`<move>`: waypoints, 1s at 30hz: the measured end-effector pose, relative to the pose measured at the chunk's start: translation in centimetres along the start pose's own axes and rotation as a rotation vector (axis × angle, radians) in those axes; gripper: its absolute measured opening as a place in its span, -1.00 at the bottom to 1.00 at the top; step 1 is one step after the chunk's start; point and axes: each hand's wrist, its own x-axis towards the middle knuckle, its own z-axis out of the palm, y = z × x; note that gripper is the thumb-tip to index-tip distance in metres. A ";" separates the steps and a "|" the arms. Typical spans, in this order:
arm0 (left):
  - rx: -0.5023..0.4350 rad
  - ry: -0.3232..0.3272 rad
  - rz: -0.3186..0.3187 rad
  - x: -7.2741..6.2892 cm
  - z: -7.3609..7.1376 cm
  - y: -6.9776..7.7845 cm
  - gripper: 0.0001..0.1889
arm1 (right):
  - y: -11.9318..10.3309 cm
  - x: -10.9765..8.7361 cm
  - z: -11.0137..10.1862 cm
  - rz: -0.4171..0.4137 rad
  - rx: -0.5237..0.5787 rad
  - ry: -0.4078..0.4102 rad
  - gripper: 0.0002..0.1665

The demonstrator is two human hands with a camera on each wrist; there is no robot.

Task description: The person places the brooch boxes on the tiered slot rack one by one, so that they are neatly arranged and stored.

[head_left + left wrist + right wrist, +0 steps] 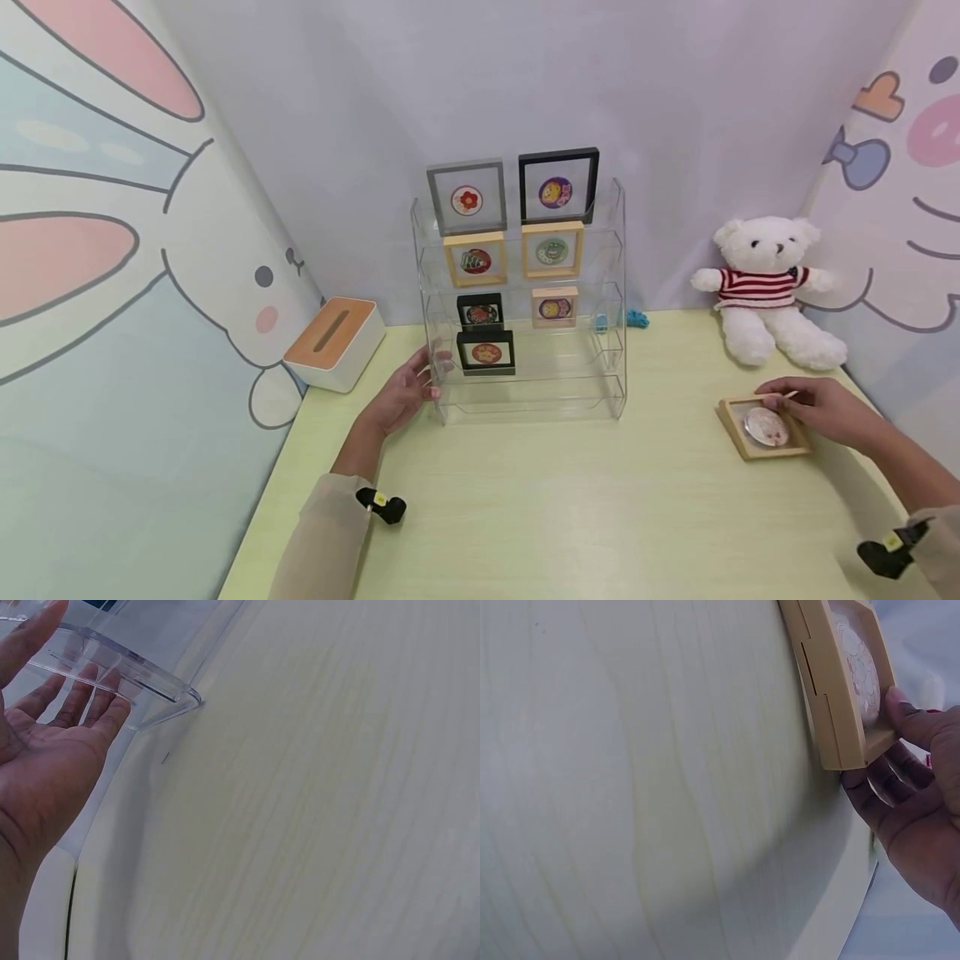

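Note:
A clear acrylic display rack (525,408) with stepped tiers stands near the back wall. My left hand (405,390) holds its left side low down; in the left wrist view the thumb and fingers (109,712) lie on either side of the clear panel. On the right, my right hand (821,408) grips a light wooden picture frame (780,452) with a round badge (767,427) behind its clear front. The right wrist view has the thumb (907,712) on the frame's rim and the fingers under it. The frame looks tilted, its front facing up.
Several framed badges stand on the rack, among them a grey frame (468,232), a black frame (558,157) and wooden frames. A wood-topped tissue box (330,342) sits left of the rack. To the right are a blue item (637,319) and a white teddy bear (765,250).

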 end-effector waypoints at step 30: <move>0.013 0.010 -0.012 0.1 0.0 0.0 0.04 | -4.1 1.0 -0.8 0.049 0.195 0.129 -0.64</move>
